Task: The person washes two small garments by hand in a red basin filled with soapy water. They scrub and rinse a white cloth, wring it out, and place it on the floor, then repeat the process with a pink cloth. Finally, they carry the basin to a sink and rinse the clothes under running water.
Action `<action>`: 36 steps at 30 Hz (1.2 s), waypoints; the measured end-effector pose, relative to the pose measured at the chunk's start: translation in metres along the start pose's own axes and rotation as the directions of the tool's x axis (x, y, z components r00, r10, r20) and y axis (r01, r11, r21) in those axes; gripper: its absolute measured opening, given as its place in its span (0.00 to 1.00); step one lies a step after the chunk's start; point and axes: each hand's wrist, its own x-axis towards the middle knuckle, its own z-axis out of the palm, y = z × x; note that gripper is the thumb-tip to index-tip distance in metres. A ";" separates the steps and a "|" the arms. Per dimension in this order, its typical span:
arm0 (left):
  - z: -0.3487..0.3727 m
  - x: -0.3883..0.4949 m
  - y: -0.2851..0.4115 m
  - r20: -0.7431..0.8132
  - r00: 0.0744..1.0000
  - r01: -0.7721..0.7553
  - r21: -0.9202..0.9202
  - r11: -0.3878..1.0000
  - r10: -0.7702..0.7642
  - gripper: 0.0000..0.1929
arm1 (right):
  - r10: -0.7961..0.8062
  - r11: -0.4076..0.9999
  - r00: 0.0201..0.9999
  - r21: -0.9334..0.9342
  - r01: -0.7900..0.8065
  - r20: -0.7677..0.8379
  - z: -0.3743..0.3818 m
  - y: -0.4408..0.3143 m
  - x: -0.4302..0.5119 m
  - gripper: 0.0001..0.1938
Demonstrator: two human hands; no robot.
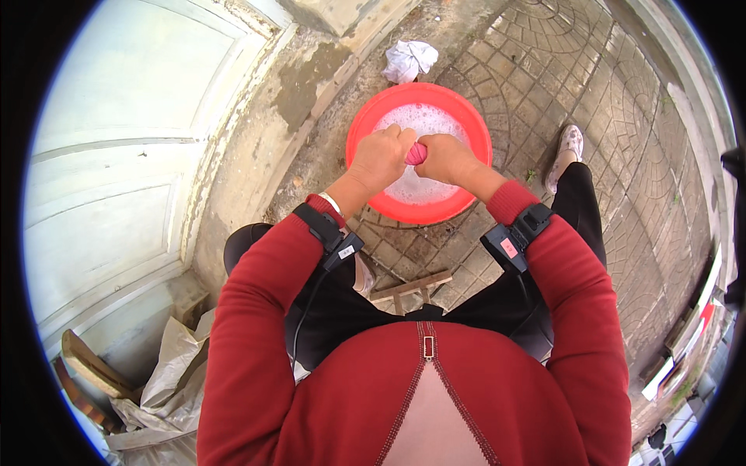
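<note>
A twisted pink cloth (416,154) is stretched between my two fists, above a red plastic basin (479,122). My left hand (384,152) grips one end of it, and my right hand (446,157) clenches the other. Only the short twisted middle of the cloth shows; the rest is hidden inside my fingers. Foamy, soapy water (422,189) fills the basin below. Straps with small black devices sit around both of my forearms.
Beyond the basin a crumpled white cloth or bag (410,60) lies on the ground. A peeling wall (303,87) and a white door (128,93) stand at left. Plastic sheeting (175,373) and wooden boards (96,364) lie lower left. Paving (618,140) spreads to the right.
</note>
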 end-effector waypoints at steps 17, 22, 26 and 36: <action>-0.002 -0.002 0.030 0.683 0.607 0.704 -0.700 -0.124 -0.406 0.10 | -0.614 0.739 0.741 -0.526 0.421 -0.270 -0.003 0.014 0.015 0.09; -0.007 0.012 0.001 0.645 0.687 0.721 -0.660 0.211 -0.334 0.16 | -0.523 0.781 0.763 -0.571 0.253 -0.378 -0.002 0.002 0.014 0.09; -0.013 0.001 0.010 -0.180 0.974 0.104 -0.183 0.977 -0.137 0.24 | 0.005 1.000 0.962 -0.003 -0.006 -0.274 -0.002 0.000 0.009 0.07; -0.013 -0.008 -0.001 -0.254 0.938 -0.231 0.058 0.971 0.238 0.08 | 0.127 0.796 0.850 0.459 -0.395 0.511 -0.012 -0.004 -0.010 0.07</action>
